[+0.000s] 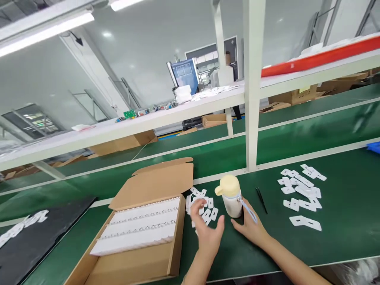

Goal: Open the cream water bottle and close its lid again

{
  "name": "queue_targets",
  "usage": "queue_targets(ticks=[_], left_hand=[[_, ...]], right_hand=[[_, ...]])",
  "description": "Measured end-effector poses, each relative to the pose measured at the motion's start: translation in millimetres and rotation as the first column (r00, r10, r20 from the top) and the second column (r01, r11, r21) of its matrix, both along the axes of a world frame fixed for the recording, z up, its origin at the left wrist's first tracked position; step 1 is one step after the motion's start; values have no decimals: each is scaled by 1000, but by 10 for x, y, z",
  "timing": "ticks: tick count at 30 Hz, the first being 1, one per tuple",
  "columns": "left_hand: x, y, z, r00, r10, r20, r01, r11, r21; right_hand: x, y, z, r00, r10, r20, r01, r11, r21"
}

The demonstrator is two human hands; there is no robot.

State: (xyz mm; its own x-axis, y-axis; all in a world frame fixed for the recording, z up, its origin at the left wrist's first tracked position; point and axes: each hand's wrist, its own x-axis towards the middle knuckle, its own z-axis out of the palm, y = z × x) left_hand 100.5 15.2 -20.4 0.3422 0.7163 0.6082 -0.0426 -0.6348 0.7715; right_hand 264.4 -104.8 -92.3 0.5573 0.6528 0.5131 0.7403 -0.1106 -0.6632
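Note:
A small bottle (230, 196) with a pale yellow cap and a light strap stands upright on the green table. My right hand (249, 226) rests by its base, fingers touching the bottle's lower right side and strap. My left hand (207, 229) hovers open just left of the bottle, above a cluster of small white flat parts (208, 206). It holds nothing that I can see.
An open cardboard box (142, 229) with rows of white parts lies at the left. More white flat pieces (301, 192) are spread at the right, with black tweezers (261, 199) between them and the bottle. A white post (252, 99) and shelf stand behind. A black mat (32, 237) lies far left.

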Motion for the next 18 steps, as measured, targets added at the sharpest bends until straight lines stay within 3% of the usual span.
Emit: queue_targets(ticks=[1,4,7,10,14,18], left_hand=[[272,22,-64,998,-23,60,22,1000,23],[850,32,-295,983,-146,109,159,980,-120],[994,3,-571,964,-267,1,254,917,-307],[930,-27,-738,955,-286,-81,229,883,-410],[923,-85,-686,959,-270,-90,210,883,-420],[1024,-129,-558,965,-261,18,244,874,-419]], right_hand=[[-21,-28,-78,998,-34,58,33,999,19],[-71,-76,-221,976,-116,185,110,993,41],[-118,-75,-295,956,-140,260,137,990,29],[-153,-47,-335,946,-159,284,172,985,-22],[-146,-118,-311,936,-174,307,209,974,-84],[-158,-546,-204,951,-105,291,175,958,-226]])
